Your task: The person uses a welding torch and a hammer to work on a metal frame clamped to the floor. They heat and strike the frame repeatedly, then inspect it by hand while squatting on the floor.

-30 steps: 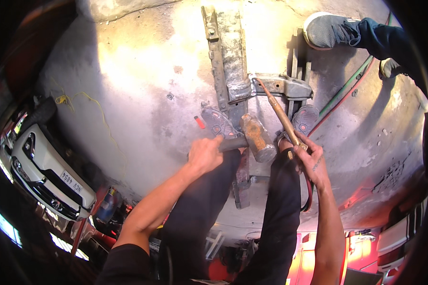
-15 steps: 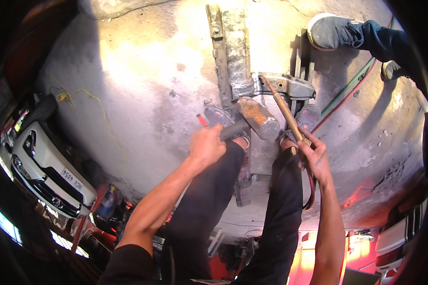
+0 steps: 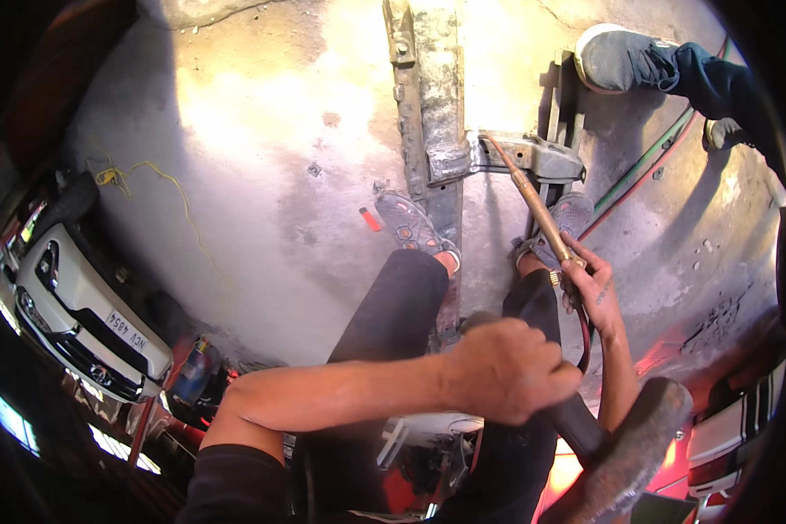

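My left hand (image 3: 511, 371) grips the dark handle of a heavy rusty hammer (image 3: 624, 450), low and across my body, its head at the lower right. My right hand (image 3: 589, 279) is closed on a brass torch (image 3: 541, 210), hose trailing down. The torch tip rests at or just over the pale seam on a grey steel bracket (image 3: 550, 162). That bracket joins a long worn steel beam (image 3: 441, 96) on the concrete floor, between and beyond my sandalled feet.
Another person's shoe (image 3: 611, 63) and jeans are at upper right, beside steel rails (image 3: 557, 100) and green and red hoses (image 3: 637, 170). A white vehicle front (image 3: 87, 323), yellow cord (image 3: 162, 175), small red piece (image 3: 370, 219) and blue cylinder (image 3: 194, 375) are leftward.
My left hand and the hammer have swung down and to the right, uncovering the beam and my left foot. My right hand with the torch has shifted slightly right and down.
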